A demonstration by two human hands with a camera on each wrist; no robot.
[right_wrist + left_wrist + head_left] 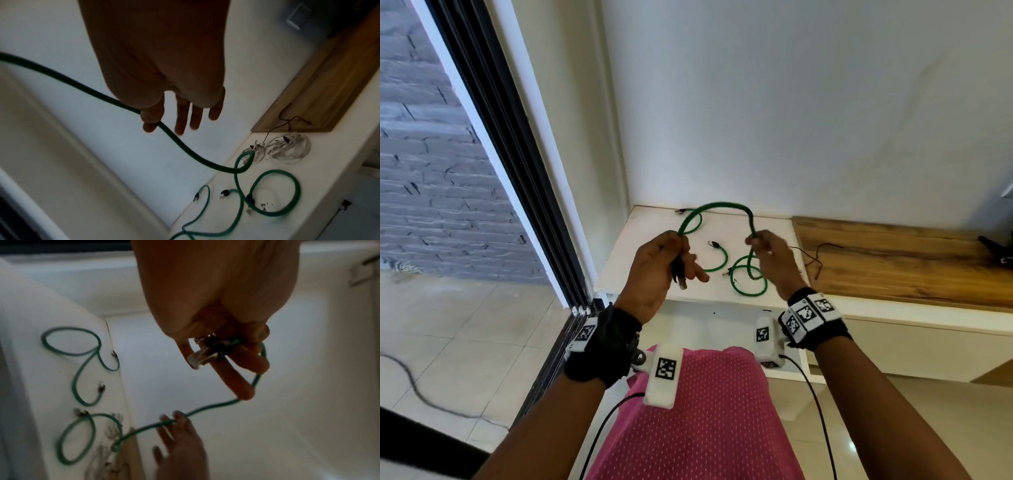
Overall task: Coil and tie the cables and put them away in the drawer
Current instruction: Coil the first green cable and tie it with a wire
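I hold a green network cable (724, 205) in the air between both hands above the white counter (640, 253). My left hand (671, 257) grips its end, and the clear plug (202, 356) sticks out below the fingers. My right hand (768, 251) pinches the cable (185, 146) further along, between thumb and forefinger (151, 121), with the other fingers straight. The rest of this cable trails down to a loop (750, 282) on the counter. A second, shorter green cable (719, 265) lies loose there. An open white drawer (715, 318) shows below the counter edge.
Two coiled white cable bundles (287, 149) lie on the counter by the wooden top (893, 263), where a thin black wire (818, 257) trails. The white wall stands close behind. A dark sliding-door frame (517, 164) stands at left.
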